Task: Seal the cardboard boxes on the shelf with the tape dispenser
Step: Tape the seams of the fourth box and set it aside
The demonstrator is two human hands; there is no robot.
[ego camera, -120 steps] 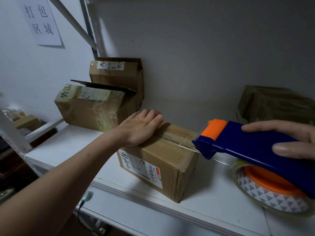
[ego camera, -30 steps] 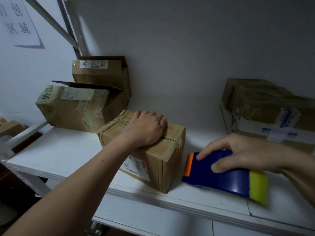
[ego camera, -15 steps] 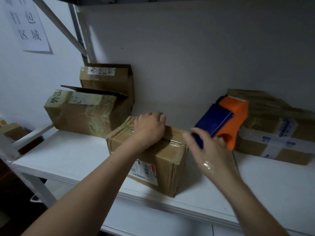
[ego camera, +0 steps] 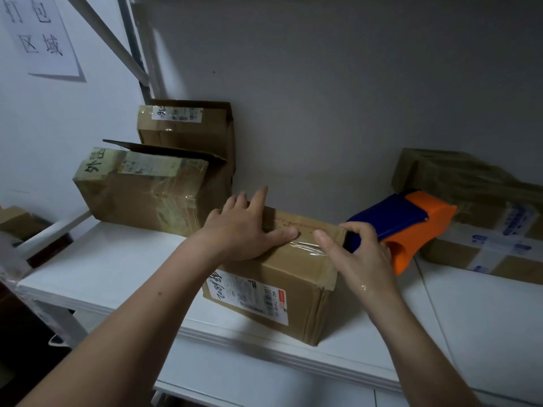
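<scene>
Atop the middle cardboard box, my left hand lies flat, fingers straight, pressing the lid; my right hand curls round the tape dispenser at the box's right edge; a clear tape strip already crosses the seam, so this one looks nearly done; the open-flapped box further left seems unsealed; mine sits near the front lip of the shelf, bare board to its left.

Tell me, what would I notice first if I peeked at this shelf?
You'd spot the bright blue and orange tape dispenser, gripped by the right hand at the right edge of the middle cardboard box. The left hand presses flat on that box's top, near the front of the white shelf.
</scene>
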